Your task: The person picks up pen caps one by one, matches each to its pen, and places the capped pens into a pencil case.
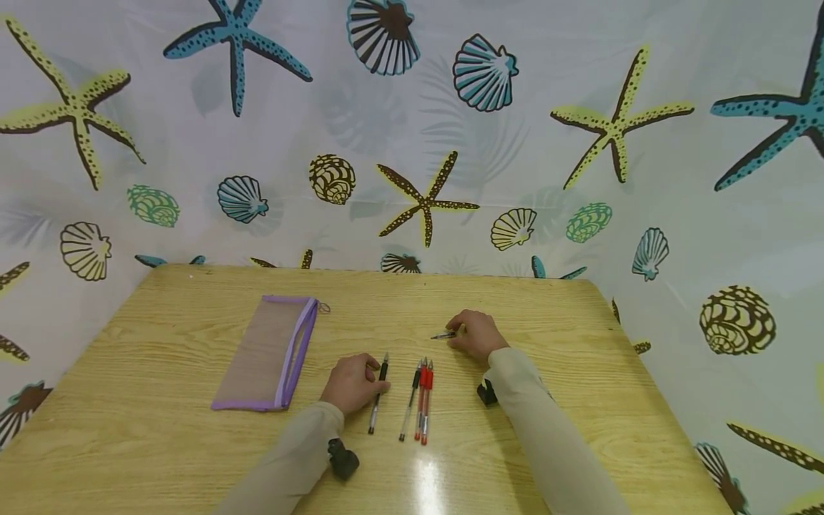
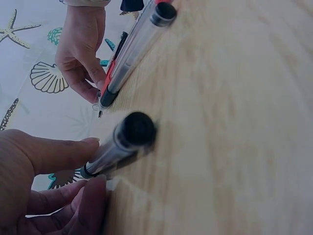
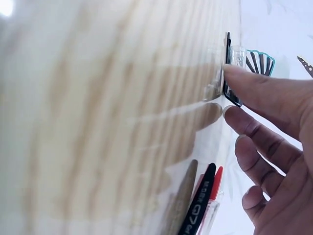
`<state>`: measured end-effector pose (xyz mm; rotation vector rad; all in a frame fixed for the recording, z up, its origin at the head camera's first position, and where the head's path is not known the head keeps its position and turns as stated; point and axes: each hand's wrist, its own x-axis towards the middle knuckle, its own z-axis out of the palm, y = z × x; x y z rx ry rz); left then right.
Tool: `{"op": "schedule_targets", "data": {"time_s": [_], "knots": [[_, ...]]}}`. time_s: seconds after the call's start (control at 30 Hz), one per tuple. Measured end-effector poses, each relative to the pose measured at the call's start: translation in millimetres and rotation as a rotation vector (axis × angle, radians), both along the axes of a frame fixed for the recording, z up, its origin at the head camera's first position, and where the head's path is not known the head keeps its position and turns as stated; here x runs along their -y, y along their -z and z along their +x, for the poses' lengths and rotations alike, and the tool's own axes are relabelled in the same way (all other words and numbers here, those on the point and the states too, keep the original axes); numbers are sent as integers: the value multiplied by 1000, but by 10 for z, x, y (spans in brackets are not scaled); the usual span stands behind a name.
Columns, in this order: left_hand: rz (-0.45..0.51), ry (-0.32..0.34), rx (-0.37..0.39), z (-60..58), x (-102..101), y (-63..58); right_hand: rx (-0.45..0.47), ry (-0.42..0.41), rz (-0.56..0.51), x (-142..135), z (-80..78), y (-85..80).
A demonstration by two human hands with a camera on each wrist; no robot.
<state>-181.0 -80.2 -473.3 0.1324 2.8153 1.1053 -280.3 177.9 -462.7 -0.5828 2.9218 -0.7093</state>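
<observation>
My left hand [image 1: 352, 383] pinches a black gel pen [image 1: 375, 409] that lies along the table, its tip pointing away from me. In the left wrist view the thumb [image 2: 68, 154] is on one side of the pen's barrel [image 2: 117, 142] and a finger on the other. Farther off and to the right, my right hand [image 1: 476, 335] holds a clear pen cap with a black clip [image 3: 235, 58] between thumb and forefinger, low over the wood. Between the hands, another black pen [image 1: 409, 402] lies beside two red pens [image 1: 425, 408].
A mesh zip pouch with purple edging [image 1: 264, 357] lies flat to the left of my left hand. The wooden table [image 1: 161, 343] ends at a back edge against a shell-and-starfish patterned cloth [image 1: 283, 143], which also hangs along the right side.
</observation>
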Motion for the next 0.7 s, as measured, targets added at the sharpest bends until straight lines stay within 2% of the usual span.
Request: {"op": "schedule_targets", "data": {"time_s": [0.27,0.7], "knots": [[-2,-27,15,-21,-34,21,-5,-13,3,21,-33,9],[4,-37,1,-45,-23,45,49,16,-10,54,-47,11]]}}
